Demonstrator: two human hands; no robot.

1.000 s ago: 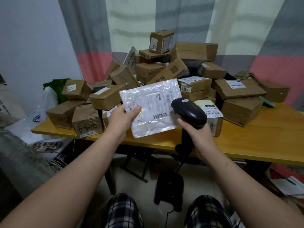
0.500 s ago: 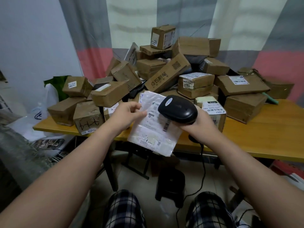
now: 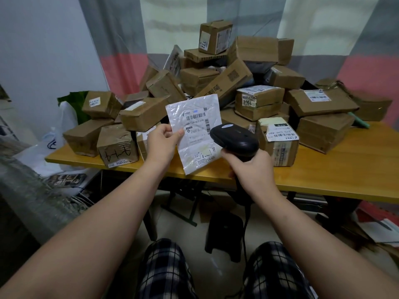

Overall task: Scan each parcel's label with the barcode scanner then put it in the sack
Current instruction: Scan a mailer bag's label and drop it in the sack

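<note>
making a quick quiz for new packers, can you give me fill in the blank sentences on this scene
The left hand pinches a flat ___ mailer by its edge. The right hand holds a barcode scanner coloured ___. The topmost box is marked with the number ___.
Missing words: white; black; 772.

- The single head camera is looking forward and down from the seated person's head, with the checked knees (image 3: 164, 270) at the bottom edge.
- It is facing the table's (image 3: 323, 182) near long edge and the curtain (image 3: 367, 29) beyond the far edge.
- It is working close: the left hand (image 3: 162, 141) and right hand (image 3: 251, 169) are sitting mid-frame.
- The table's right end is running out of frame.
</note>
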